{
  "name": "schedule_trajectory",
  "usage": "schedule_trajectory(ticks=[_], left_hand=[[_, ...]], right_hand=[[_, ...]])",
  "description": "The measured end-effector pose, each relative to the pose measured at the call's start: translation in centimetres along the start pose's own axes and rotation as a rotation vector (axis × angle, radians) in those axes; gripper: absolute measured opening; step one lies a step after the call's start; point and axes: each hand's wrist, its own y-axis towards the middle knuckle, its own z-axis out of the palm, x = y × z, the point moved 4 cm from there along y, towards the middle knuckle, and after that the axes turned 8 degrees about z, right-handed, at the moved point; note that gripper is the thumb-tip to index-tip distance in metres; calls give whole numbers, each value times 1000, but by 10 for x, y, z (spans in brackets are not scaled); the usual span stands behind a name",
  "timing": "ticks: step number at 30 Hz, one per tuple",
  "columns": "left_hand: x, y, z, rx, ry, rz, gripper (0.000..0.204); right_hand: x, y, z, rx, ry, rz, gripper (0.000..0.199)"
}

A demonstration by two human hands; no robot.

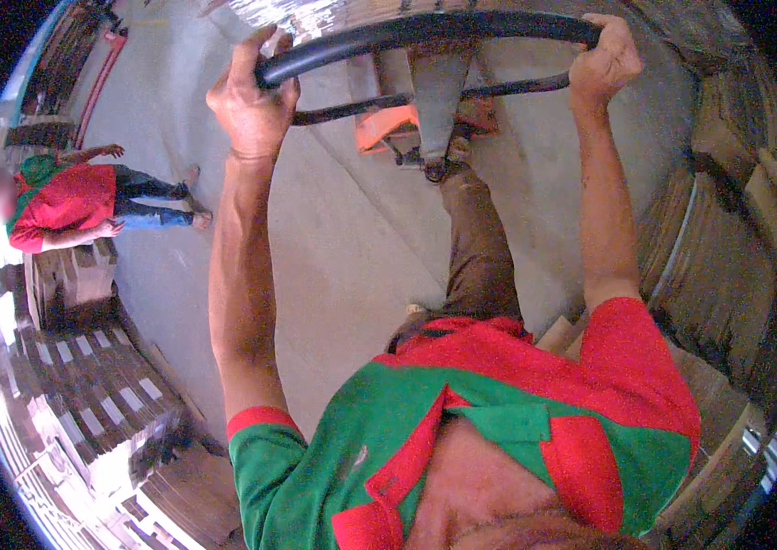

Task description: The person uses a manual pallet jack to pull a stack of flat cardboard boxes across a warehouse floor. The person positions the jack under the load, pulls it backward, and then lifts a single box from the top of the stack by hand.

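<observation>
A black loop handle (425,32) of a pallet jack spans the top of the view, held out in front of me at arm's length. My left hand (256,101) is closed round its left end, the thumb and fingers wrapped on the bar. At the opposite end, my right hand (606,62) grips the handle in a fist. A grey shaft (437,92) runs down from the handle to the jack's orange base (388,128) on the floor. One of my feet is close by the base, partly hidden behind the shaft.
Another person (68,206) in a red and green shirt stands at the left. Flattened cardboard stacks (718,266) line the right side. More stacked cardboard (100,380) stands at lower left. A red bar (100,87) lies at upper left. Grey concrete floor (343,257) lies between.
</observation>
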Motion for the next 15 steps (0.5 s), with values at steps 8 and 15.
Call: schedule_trajectory(ticks=[8,15], left_hand=[[43,38,55,280,24,-222,46],[57,32,97,311,69,-89,28]], right_hand=[[-26,32,76,219,406,375,35],[-48,32,94,339,263,268,32]])
